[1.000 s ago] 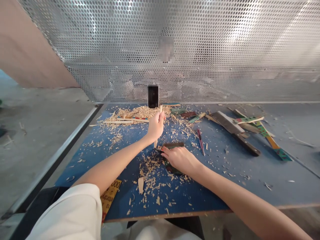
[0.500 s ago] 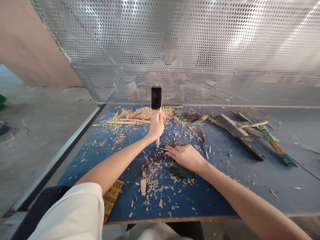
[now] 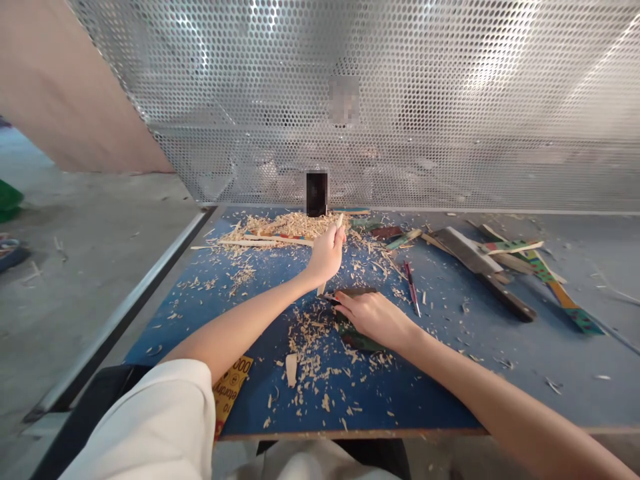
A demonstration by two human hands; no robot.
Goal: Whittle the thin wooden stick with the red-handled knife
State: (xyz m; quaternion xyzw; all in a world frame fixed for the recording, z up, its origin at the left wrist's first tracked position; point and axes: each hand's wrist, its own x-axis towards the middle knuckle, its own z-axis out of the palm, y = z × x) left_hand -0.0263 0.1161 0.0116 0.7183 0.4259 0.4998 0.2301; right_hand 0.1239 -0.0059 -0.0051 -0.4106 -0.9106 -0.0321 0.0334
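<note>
My left hand (image 3: 327,255) is closed round a thin pale wood strip (image 3: 321,289), whose upper end pokes out above the thumb. At the strip's lower end lies the short blade of a knife (image 3: 329,297), gripped in my right hand (image 3: 374,316). Most of the knife's handle is hidden by my fingers. Under the right hand a dark green piece (image 3: 356,338) lies on the blue table (image 3: 210,313); what it is I cannot make out. Pale wood shavings (image 3: 315,333) are scattered below both hands.
A cleaver (image 3: 483,273) lies at right beside painted wood strips (image 3: 560,287). Near my right hand is a slim red-purple tool (image 3: 412,288). A heap of shavings (image 3: 285,227) and a dark phone-like object (image 3: 317,193) stand before the perforated metal panel (image 3: 400,100).
The wood strip has tilted, its upper end leaning further right, as my left hand moved slightly right. My right hand keeps the knife at the strip's lower end. The view has shifted a little.
</note>
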